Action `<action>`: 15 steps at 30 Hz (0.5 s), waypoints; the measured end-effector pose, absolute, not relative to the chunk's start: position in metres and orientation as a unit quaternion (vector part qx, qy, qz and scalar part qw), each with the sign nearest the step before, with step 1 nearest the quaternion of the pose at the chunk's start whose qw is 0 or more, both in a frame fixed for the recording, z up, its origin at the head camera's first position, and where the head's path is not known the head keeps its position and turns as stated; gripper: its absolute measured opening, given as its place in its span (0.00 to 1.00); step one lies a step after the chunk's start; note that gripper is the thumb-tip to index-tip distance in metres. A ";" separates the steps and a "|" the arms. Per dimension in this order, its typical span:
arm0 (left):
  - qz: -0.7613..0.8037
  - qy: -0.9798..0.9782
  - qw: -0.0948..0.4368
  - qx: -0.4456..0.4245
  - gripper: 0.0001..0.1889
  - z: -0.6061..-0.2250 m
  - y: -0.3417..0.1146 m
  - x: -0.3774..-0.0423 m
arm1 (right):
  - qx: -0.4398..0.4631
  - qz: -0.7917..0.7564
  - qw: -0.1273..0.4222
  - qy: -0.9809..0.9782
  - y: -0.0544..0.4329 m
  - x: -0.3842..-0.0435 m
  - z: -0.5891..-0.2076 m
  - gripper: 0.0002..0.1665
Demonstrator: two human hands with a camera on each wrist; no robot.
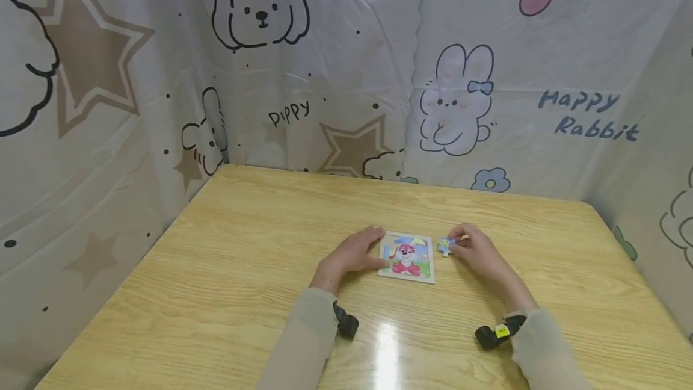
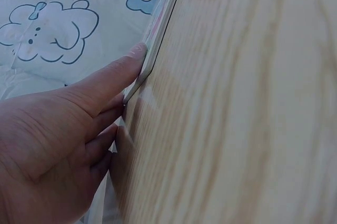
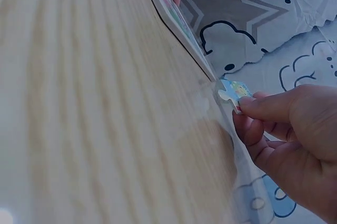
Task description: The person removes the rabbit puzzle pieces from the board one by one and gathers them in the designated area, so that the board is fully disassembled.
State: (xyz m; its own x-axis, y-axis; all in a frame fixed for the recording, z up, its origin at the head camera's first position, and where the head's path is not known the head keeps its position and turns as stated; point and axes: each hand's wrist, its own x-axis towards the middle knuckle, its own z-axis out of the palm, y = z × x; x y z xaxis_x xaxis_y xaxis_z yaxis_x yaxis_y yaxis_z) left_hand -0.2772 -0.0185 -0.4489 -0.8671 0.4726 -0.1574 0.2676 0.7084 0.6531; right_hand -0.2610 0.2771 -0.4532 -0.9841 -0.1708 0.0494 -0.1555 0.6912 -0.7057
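A small square jigsaw puzzle in a pale frame shows a pink cartoon animal on a blue and green ground. It lies flat on the table. My left hand holds its left side, the thumb over the frame and the other fingers by the far left corner. In the left wrist view, that thumb presses the board's upper face. Just right of the frame, my right hand pinches a loose blue and yellow puzzle piece between thumb and fingers. The piece is apart from the board; part of it hides behind the fingertips.
The wood-grain table extends around both hands, with a bright glare patch near its front. A printed curtain hangs along the back and sides. Each wrist carries a black camera, such as the left one.
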 end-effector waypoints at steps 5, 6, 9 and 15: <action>0.323 0.910 0.159 0.204 0.40 -0.449 -0.019 -0.277 | -0.088 -0.384 0.012 0.919 0.283 -0.258 -0.452 0.09; 0.323 0.911 0.158 0.205 0.40 -0.450 -0.019 -0.277 | -0.089 -0.385 0.011 0.919 0.284 -0.258 -0.452 0.09; 0.321 0.911 0.156 0.206 0.40 -0.450 -0.019 -0.277 | -0.088 -0.383 0.009 0.919 0.285 -0.258 -0.451 0.09; 0.323 0.909 0.158 0.209 0.40 -0.450 -0.019 -0.278 | -0.088 -0.361 0.001 0.928 0.284 -0.259 -0.450 0.09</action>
State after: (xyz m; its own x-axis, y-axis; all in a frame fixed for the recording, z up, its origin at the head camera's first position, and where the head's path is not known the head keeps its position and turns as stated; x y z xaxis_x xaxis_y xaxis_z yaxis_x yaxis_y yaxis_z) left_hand -0.2779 -0.0187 -0.4496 -0.8629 0.4821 -0.1517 0.2782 0.7037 0.6538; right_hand -0.2595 0.2842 -0.4500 -0.9844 -0.1646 0.0627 -0.1637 0.7240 -0.6701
